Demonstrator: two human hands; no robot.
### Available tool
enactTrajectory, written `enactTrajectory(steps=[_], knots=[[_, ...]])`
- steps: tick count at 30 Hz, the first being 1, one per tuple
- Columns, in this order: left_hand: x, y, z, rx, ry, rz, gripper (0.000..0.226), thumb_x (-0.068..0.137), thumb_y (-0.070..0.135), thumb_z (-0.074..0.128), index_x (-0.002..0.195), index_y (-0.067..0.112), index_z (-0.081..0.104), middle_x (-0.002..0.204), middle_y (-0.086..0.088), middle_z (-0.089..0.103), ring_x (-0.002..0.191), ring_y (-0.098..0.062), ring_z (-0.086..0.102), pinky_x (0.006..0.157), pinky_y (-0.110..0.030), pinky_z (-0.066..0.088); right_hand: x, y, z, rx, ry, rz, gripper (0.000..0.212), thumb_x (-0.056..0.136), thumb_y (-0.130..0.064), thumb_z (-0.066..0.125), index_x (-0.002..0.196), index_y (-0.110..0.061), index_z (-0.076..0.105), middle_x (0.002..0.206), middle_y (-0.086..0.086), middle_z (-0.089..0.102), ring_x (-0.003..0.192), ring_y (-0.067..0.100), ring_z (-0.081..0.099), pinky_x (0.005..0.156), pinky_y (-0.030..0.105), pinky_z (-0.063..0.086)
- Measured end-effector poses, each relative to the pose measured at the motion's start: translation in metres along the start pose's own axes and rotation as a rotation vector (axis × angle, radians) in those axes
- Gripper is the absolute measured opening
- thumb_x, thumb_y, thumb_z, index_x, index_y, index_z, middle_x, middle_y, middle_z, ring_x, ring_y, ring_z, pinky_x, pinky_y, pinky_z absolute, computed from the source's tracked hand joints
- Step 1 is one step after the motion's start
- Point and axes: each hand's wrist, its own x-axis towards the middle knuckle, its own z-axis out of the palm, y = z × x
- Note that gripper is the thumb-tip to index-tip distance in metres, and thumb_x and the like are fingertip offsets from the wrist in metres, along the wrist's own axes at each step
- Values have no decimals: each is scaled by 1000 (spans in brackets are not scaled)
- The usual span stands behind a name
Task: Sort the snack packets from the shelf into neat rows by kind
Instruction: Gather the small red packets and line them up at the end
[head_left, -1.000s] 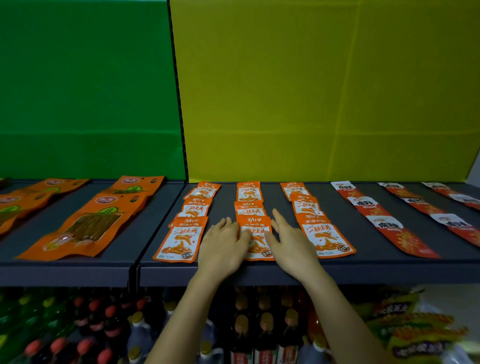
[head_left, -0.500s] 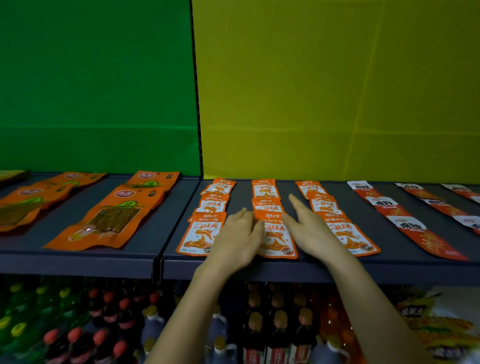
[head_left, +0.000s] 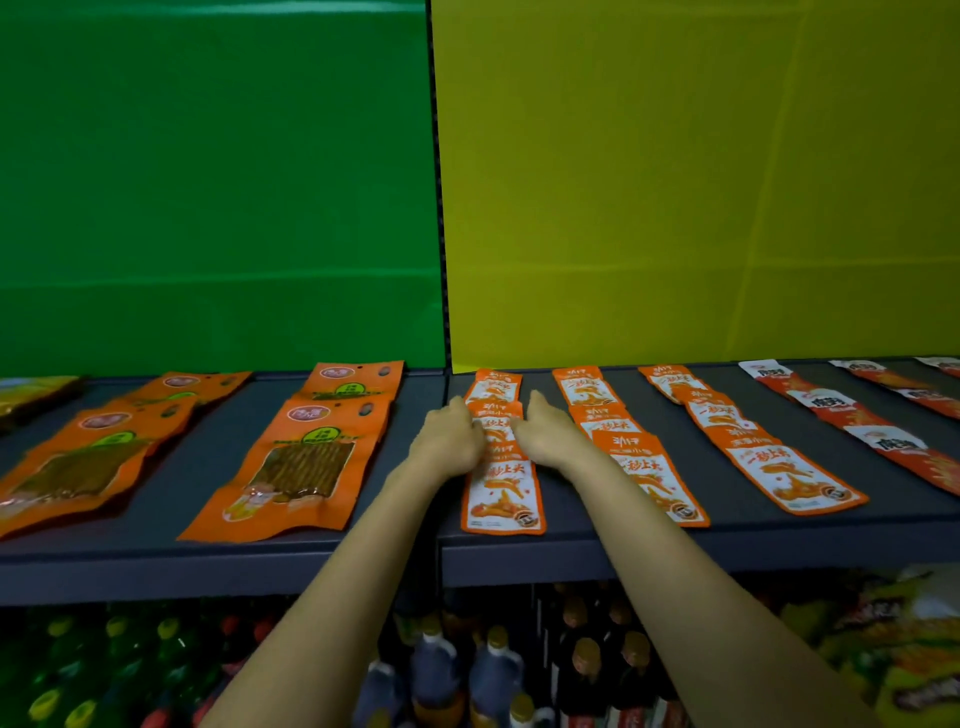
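Three rows of small orange-and-white snack packets lie on the dark shelf: a left row, a middle row and a right row. My left hand rests against the left side of the left row, about halfway back. My right hand lies against that row's right side, fingers stretched toward the back. Neither hand grips a packet. Between the hands, the row's middle packets are partly hidden.
Large orange packets lie in rows to the left. Red-and-white packets run in rows at the right. Green and yellow panels back the shelf. Bottles and bagged snacks fill the level below.
Both hands have moved from the middle row of small orange packets to the left row and further back on the shelf. My view has shifted left.
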Motion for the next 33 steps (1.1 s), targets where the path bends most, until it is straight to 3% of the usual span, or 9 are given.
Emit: enactTrajectory(steps=[3, 9, 14, 19, 23, 28, 33], knots=[[12, -4, 3, -69, 30, 1, 31, 97, 20, 35, 118, 0, 43, 127, -23, 52, 113, -37, 52, 89, -43, 43, 6, 4, 11, -22, 12, -20, 48, 99, -25, 34, 139, -1, 27, 139, 22, 44, 125, 37, 46, 98, 41, 41], [19, -2, 4, 5, 38, 63, 40, 99, 22, 31, 134, 6, 38, 135, -17, 51, 120, -32, 50, 97, -40, 40, 14, 7, 20, -107, 87, -60, 46, 98, -28, 31, 140, -9, 30, 136, 16, 49, 122, 33, 49, 99, 44, 42], [23, -7, 11, 26, 74, 82, 40, 99, 23, 32, 135, 8, 39, 133, -15, 53, 119, -30, 52, 95, -39, 41, 14, 9, 20, -152, 77, -57, 53, 101, -28, 28, 148, -7, 14, 148, 14, 36, 133, 33, 38, 105, 41, 35], [20, -5, 10, 28, 61, 85, 40, 99, 23, 32, 134, 7, 42, 133, -15, 54, 119, -31, 52, 96, -40, 41, 15, 8, 20, -134, 92, -62, 50, 100, -27, 29, 145, -9, 22, 143, 14, 43, 127, 32, 45, 102, 42, 39], [11, -2, 1, -47, 51, 5, 39, 98, 18, 32, 131, 2, 42, 137, -18, 48, 124, -32, 46, 99, -39, 38, 6, 7, 13, 48, 89, -46, 55, 100, -23, 29, 150, -9, 9, 155, 13, 24, 138, 30, 33, 109, 40, 34], [-30, -5, -7, -57, 12, -12, 40, 99, 20, 31, 133, 1, 40, 140, -16, 45, 127, -30, 43, 100, -36, 36, -24, 21, 7, 135, 52, -77, 57, 101, -23, 31, 151, -12, 5, 154, 10, 26, 137, 26, 35, 105, 33, 35], [-68, -7, -1, 24, 54, 70, 42, 101, 27, 28, 139, 14, 35, 142, -2, 46, 132, -18, 39, 110, -33, 26, -48, 28, 8, 91, 21, -142, 55, 101, -26, 31, 150, -16, 8, 149, 4, 38, 129, 20, 45, 100, 32, 40]])
